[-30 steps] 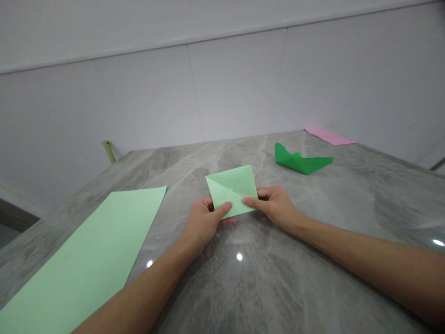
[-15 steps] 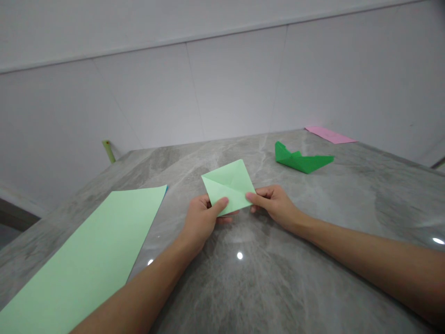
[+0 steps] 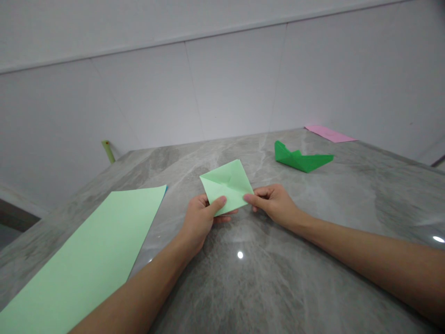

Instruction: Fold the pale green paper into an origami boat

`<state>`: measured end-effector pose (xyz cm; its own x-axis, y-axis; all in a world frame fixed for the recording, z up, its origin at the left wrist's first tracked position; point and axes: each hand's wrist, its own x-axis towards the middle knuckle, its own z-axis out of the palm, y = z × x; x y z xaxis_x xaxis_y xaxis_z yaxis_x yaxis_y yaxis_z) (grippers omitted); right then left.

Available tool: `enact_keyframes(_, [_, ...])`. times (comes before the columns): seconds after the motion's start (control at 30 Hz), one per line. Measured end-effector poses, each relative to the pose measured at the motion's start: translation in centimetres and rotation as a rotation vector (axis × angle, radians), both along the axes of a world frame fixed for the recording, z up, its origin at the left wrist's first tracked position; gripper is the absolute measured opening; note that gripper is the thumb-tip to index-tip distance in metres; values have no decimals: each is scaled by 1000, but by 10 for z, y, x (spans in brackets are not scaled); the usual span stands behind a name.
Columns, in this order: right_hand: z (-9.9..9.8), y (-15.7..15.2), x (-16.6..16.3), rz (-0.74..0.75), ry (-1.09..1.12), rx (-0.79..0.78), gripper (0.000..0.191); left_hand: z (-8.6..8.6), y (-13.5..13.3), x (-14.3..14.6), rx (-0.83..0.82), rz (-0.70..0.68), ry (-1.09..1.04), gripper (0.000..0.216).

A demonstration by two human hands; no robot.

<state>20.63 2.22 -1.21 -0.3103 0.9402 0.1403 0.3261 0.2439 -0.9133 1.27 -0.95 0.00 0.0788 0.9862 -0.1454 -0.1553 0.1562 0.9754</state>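
A small folded piece of light green paper [image 3: 226,184] is held just above the grey marble table [image 3: 278,278], tilted up toward me. My left hand [image 3: 200,221] pinches its lower left corner, thumb on top. My right hand [image 3: 273,202] pinches its lower right corner between thumb and fingers. Creases cross the folded paper's face.
A large flat sheet of light green paper [image 3: 86,255] lies at the left, with a blue edge showing under it. A dark green folded paper boat [image 3: 301,159] sits at the back right. Behind it lies a pink sheet [image 3: 328,134]. A green strip [image 3: 108,151] leans at the wall.
The folded paper has turned slightly counterclockwise and shifted a little left and up in both hands. Both pinches are kept.
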Motion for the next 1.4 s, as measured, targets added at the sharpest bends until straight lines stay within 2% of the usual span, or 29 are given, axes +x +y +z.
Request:
enact_keyframes(0.23, [-2,1,0,8,18,9,51,-2,1,2,89,96,-23,34])
enact_keyframes(0.47, [0,0,2,42,83,2,52,-2,1,3,112,211,-83,62])
enact_keyframes(0.67, [-4,1,2,49,176,-57,48,0,1,1,54,-1,-94,39])
enact_keyframes(0.87, [-7,2,2,56,217,-146,41,-3,-2,0,10,-129,-63,37])
enact_keyframes(1.17, [-2,-1,-1,79,286,-267,34,-4,-4,2,-49,-179,-50,32])
enact_keyframes(1.27, [-2,-2,0,135,255,-285,34,-7,-4,2,-20,-181,-12,26])
enact_keyframes(1.4, [0,-3,-1,229,226,-291,33,-8,-6,3,43,-141,38,29])
